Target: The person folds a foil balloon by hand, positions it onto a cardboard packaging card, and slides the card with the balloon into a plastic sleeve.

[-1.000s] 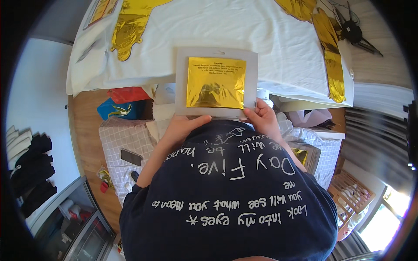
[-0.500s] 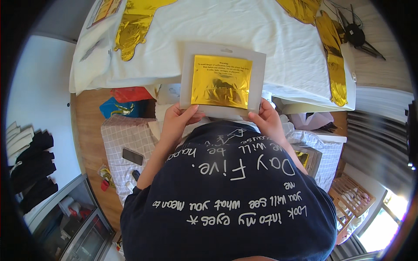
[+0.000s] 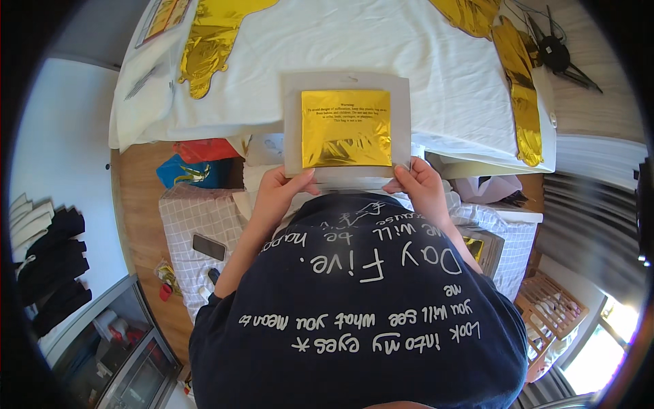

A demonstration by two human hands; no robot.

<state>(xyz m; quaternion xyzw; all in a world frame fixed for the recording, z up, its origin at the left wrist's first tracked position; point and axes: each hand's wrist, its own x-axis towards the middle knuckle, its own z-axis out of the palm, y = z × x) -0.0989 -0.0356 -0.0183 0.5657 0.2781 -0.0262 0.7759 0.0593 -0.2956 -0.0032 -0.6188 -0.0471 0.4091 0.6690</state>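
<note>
A flat packet [image 3: 402, 123] with a pale grey border and a hang hole at its top is held up in front of me. A folded square of shiny gold foil [image 3: 346, 146], with small print on its upper part, shows in its middle. My left hand [image 3: 281, 192] pinches the packet's lower left corner, thumb on the front. My right hand [image 3: 424, 185] grips the lower right corner the same way. The fingers behind the packet are partly hidden.
Flat gold foil balloons [image 3: 211, 44] lie on the white-covered table [image 3: 327, 41], with another gold foil piece [image 3: 524, 116] along its right edge. A black stand [image 3: 555, 54] is at far right. A phone [image 3: 209, 247] lies on checked cloth [image 3: 184, 215] to my left.
The packet has shifted slightly left and turned a little, so it sits more level. My right hand's fingers have moved slightly at its corner.
</note>
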